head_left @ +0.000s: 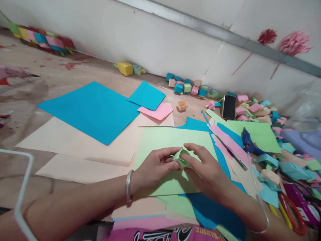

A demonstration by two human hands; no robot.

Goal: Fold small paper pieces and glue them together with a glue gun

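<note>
My left hand (154, 167) and my right hand (205, 169) meet over a light green sheet (160, 139) lying on the table. Both pinch a small folded piece of light green paper (181, 157) between their fingertips, held just above the sheet. A silver bangle (128, 185) circles my left wrist and a thin clear one (263, 217) my right. Under the green sheet lie pink, blue and cream sheets.
A large blue sheet (92, 110) and cream sheets lie to the left. A smaller blue square (146, 95) and pink square (156, 111) sit behind. A phone (229, 106), glue gun (248, 142), scissors (292, 214) and several small folded paper boxes (187, 87) crowd the right and the wall.
</note>
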